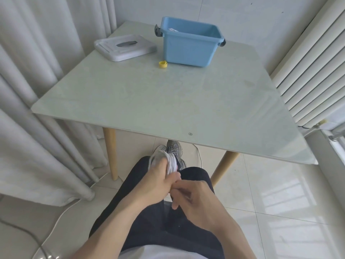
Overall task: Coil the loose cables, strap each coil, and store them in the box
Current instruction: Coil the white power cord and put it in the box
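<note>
1. Nearest, over the lap: the left hand clenches a white cable gathered into a soft, blurred coil; the right hand sits just beside it, fingers loosely curled, and whether it pinches a tail of the cable I cannot tell
2. Risk, as I judge it: the springy loops could slip apart before a strap goes on, since the only strap in view, a small yellow curl, lies far off on the table
3. Left to right on the smooth, glossy top: a flat white lid, the strap, then the blue plastic box, open, something white inside
</note>
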